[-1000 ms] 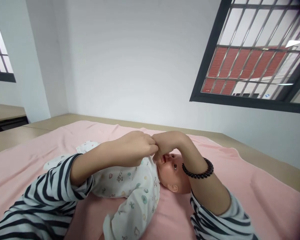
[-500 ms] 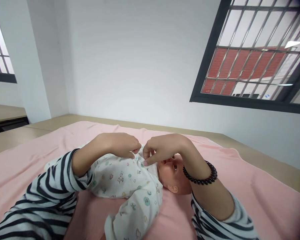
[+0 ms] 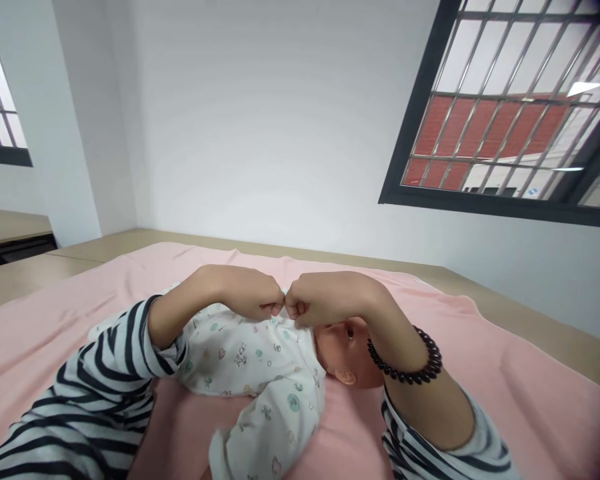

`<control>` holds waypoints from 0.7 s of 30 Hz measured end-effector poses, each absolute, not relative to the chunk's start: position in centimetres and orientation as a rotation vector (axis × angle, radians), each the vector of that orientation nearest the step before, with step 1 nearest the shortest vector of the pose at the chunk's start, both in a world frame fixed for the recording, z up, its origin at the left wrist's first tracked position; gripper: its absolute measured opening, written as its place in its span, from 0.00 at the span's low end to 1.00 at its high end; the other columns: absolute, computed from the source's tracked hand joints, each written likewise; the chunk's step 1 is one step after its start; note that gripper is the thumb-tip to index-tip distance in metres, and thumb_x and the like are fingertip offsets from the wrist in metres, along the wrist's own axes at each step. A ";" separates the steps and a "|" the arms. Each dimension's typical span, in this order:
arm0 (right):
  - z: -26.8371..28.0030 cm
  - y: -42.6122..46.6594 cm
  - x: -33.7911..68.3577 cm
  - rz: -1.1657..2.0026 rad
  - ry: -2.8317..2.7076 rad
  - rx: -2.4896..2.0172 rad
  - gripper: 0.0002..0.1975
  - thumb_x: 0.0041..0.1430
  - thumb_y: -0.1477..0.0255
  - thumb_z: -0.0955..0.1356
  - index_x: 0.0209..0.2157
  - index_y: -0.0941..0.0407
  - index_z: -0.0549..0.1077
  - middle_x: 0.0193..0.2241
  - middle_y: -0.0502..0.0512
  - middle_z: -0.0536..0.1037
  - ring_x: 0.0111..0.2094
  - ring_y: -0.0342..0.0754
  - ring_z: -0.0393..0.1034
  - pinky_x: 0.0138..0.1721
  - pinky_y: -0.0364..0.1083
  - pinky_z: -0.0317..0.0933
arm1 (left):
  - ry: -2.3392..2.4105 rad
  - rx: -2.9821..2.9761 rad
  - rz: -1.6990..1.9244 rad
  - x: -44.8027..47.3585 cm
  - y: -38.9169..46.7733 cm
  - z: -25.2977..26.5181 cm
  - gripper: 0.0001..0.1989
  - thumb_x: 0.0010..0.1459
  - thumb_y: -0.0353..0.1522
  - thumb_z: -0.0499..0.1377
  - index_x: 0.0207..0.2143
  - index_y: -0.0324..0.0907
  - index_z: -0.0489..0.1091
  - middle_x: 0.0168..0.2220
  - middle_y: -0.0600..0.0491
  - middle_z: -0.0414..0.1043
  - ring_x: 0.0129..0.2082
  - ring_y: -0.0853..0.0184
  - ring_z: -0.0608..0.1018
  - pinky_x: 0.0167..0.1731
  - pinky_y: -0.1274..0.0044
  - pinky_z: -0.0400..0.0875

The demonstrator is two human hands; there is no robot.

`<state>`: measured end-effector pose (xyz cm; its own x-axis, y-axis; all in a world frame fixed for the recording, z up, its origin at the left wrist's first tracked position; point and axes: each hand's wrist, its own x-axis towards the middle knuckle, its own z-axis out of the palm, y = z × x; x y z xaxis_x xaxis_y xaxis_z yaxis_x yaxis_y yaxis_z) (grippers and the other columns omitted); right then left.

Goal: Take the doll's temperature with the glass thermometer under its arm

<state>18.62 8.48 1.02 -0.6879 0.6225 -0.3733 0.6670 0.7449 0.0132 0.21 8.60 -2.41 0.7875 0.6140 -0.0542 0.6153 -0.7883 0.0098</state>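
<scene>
A doll (image 3: 347, 357) in a white printed garment (image 3: 240, 353) lay on a pink cloth (image 3: 480, 387) that was spread over a desk (image 3: 75, 253), its head toward the right of the view and one sleeve (image 3: 275, 427) stretched toward the wearer. The left hand (image 3: 253, 293) and the right hand (image 3: 325, 297) met knuckle to knuckle over the upper front of the garment, just beside the doll's neck. The fingers of both were curled in narrow at the fabric; the fingertips were largely hidden, so I could not tell whether they pinched it. A dark beaded bracelet (image 3: 417, 375) circled the right wrist, and that forearm hid part of the doll's head. Beyond the desk rose a pale wall (image 3: 260, 133), with a barred window (image 3: 480, 194) at the right.
</scene>
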 end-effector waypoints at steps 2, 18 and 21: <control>1.2 8.5 19.0 -0.180 2.606 0.991 0.10 0.53 0.77 0.65 0.25 0.57 0.56 0.19 0.45 0.53 0.22 0.39 0.46 0.24 0.45 0.43 | 1.023 2.928 -0.103 -0.1 8.5 -2.0 0.11 0.52 0.20 0.54 0.24 0.40 0.54 0.22 0.56 0.56 0.22 0.70 0.55 0.26 0.73 0.51; 2.7 8.2 20.7 -0.332 2.719 0.842 0.07 0.64 0.74 0.69 0.30 0.58 0.71 0.24 0.43 0.70 0.25 0.37 0.59 0.27 0.42 0.51 | 0.979 2.979 0.068 -1.0 8.0 -0.8 0.04 0.55 0.27 0.58 0.31 0.41 0.63 0.27 0.59 0.64 0.27 0.71 0.63 0.29 0.74 0.55; 2.7 7.9 20.6 -0.307 2.715 0.849 0.07 0.64 0.73 0.69 0.30 0.58 0.71 0.23 0.43 0.68 0.24 0.37 0.58 0.27 0.42 0.51 | 0.995 2.908 -0.005 -0.4 8.3 -1.1 0.05 0.58 0.28 0.58 0.32 0.41 0.63 0.27 0.59 0.64 0.26 0.71 0.63 0.28 0.75 0.56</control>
